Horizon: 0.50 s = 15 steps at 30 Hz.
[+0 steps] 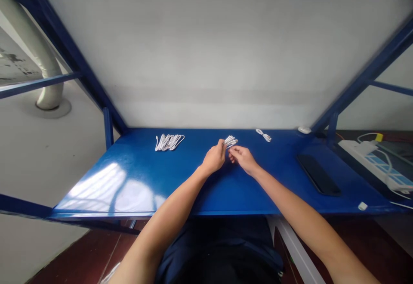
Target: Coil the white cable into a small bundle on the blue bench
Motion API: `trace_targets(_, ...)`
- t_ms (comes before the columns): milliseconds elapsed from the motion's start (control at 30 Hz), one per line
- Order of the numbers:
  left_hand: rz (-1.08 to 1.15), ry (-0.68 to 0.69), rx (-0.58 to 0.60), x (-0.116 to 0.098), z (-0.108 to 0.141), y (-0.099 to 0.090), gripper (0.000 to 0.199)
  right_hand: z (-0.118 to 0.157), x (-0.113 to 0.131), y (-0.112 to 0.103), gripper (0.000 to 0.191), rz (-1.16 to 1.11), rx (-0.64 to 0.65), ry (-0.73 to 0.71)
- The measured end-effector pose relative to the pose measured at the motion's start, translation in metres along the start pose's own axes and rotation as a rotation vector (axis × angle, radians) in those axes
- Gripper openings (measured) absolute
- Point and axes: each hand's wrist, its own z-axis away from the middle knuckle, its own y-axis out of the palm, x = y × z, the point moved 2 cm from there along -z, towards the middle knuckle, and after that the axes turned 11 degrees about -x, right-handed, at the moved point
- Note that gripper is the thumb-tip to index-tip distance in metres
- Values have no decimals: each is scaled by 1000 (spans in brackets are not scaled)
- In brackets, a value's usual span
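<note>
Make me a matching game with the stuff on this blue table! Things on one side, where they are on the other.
Things:
1. small white cable coil
2. loose white cable bundle
3. black phone
4. white power strip

Places:
A. lying flat on the blue table, toward its right end
B. held between the left hand and right hand
C. beyond the table's right edge
D. on the table, left of the hands, near the wall

Pairs: 1-B, 2-D, 3-A, 4-C
</note>
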Motion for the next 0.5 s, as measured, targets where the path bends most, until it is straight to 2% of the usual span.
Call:
trace_targets(233, -123, -25, 79, 1, 0, 2, 24, 11, 13, -3, 23, 386, -56, -325)
trace_targets(300, -183, -10, 112, -1, 0, 1, 25, 13, 15, -3, 23, 418, -80, -363)
trace_targets(367, -230, 21, 141, -3, 0, 1, 22, 11, 15, -4, 20, 355, -94, -306)
trace_targets(500, -333, 110, 193, -6, 1, 4, 18, 4, 9, -4, 19, 98, -109, -17)
